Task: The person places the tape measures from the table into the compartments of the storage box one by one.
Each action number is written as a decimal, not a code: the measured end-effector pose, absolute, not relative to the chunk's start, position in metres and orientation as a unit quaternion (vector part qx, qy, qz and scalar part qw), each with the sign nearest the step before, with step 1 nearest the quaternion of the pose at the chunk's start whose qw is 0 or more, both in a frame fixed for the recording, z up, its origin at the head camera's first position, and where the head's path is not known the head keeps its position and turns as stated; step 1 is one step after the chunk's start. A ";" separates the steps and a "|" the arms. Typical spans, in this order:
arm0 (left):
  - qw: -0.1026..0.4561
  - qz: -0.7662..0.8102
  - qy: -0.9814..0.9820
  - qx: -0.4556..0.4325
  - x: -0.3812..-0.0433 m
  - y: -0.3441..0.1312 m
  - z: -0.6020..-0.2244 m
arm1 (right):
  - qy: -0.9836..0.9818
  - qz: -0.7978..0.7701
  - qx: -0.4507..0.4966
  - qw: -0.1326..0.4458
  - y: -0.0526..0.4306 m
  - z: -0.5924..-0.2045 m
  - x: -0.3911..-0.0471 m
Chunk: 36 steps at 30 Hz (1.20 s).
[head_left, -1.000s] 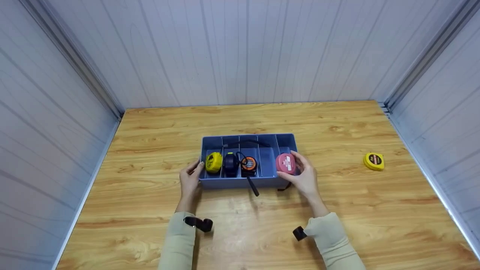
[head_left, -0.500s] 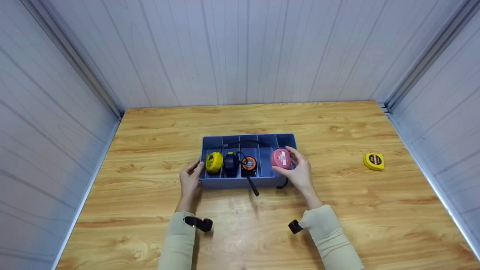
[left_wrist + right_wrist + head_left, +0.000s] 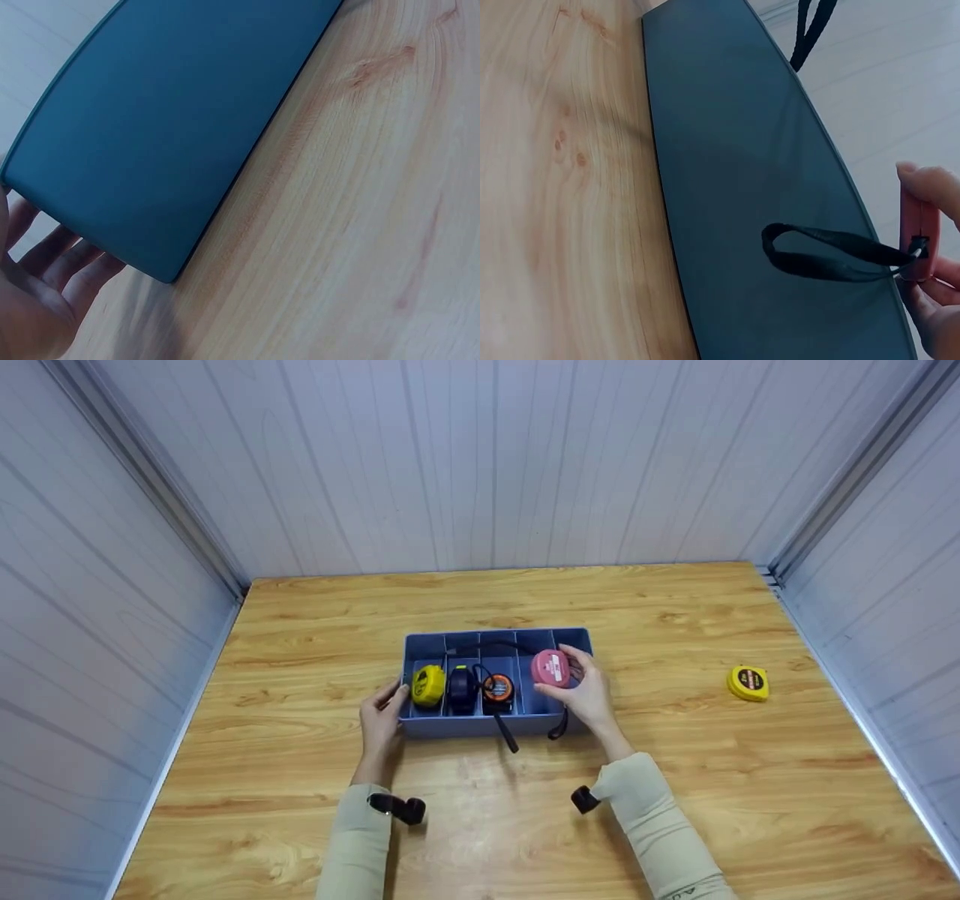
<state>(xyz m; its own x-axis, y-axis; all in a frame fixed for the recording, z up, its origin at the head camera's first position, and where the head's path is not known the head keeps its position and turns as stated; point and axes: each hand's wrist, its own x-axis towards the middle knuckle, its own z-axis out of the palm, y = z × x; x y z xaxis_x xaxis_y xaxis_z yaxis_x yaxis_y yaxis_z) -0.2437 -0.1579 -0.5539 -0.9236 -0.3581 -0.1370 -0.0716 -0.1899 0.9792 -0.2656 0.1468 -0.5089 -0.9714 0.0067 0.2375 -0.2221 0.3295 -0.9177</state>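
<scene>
My right hand (image 3: 590, 694) pinches a pink tape measure (image 3: 550, 668) between thumb and fingers, over the fourth compartment from the left of a blue divided box (image 3: 442, 727). Its black wrist strap (image 3: 810, 262) dangles in a loop outside the front wall in the right wrist view. My left hand (image 3: 379, 721) holds the left end of the box, thumb at the rim and fingers along the outside. Inside, from the left, lie a yellow tape measure (image 3: 428, 685), a dark blue one (image 3: 461, 688) and an orange-and-black one (image 3: 497, 690), one per compartment.
Another yellow tape measure (image 3: 748, 683) lies on the wooden table (image 3: 300, 660) at the far right. A black strap (image 3: 507, 733) hangs over the box's front edge. Pale panels (image 3: 495, 465) enclose the table at the back and both sides.
My right hand has carried the pink tape measure left and slightly back, from the rightmost compartment to over the fourth, its strap trailing along. My left hand and the box stay put.
</scene>
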 end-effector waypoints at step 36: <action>0.088 -0.767 -0.608 0.183 -0.244 -0.157 -0.553 | -0.879 0.427 0.167 0.128 0.144 -0.516 -0.283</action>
<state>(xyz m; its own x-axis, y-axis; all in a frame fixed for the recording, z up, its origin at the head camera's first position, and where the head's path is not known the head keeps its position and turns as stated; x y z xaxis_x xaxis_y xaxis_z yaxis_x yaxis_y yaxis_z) -0.2438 -0.1567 -0.5527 -0.9172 -0.3585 -0.1740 -0.0875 -0.2448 0.9656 -0.2829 0.1437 -0.5158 -0.9114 -0.1835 0.3683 -0.4030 0.5793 -0.7086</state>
